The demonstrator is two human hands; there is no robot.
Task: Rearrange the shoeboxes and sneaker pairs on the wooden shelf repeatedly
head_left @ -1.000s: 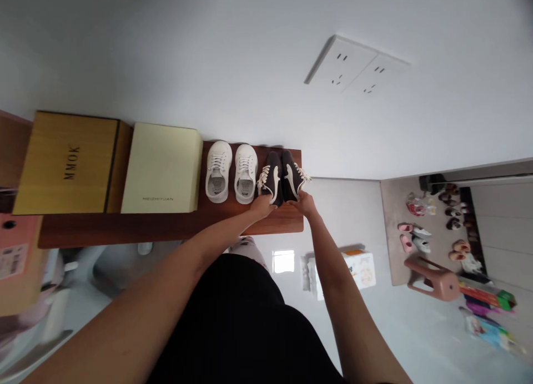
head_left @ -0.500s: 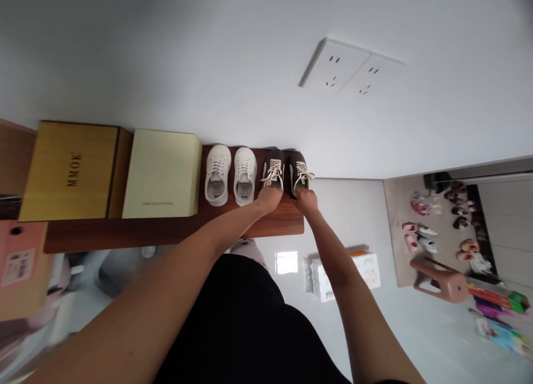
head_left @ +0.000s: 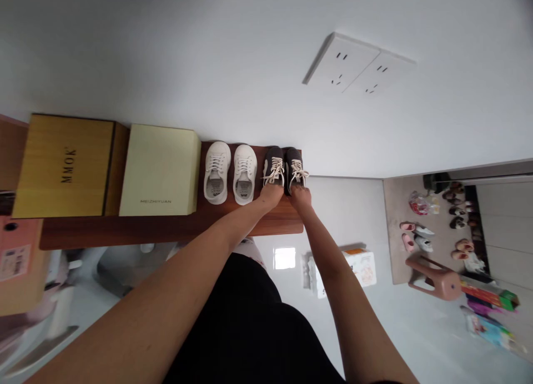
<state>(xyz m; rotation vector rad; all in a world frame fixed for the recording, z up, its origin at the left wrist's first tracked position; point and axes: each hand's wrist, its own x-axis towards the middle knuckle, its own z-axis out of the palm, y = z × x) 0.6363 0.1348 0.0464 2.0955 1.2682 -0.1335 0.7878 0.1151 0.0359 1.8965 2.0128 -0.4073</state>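
Observation:
Two dark sneakers with cream laces stand side by side near the right end of a brown wooden shelf (head_left: 166, 231). My left hand (head_left: 271, 194) is closed on the heel of the left dark sneaker (head_left: 273, 161). On the heel of the right dark sneaker (head_left: 294, 163), my right hand (head_left: 300, 195) is closed too. Both heels are covered by my fingers. Just left of them sit a white sneaker (head_left: 245, 170) and another white sneaker (head_left: 217, 167), toes to the wall.
A pale green shoebox (head_left: 160, 167) and a yellow MMOK box (head_left: 66, 167) stand further left on the shelf. A wall socket plate (head_left: 358, 62) is above. On the floor at right are a white package (head_left: 362, 270), a pink stool (head_left: 437, 278) and several shoes.
The right dark sneaker has moved left in my right hand, now close beside the left one. My left hand stays at its sneaker. The view has shifted slightly.

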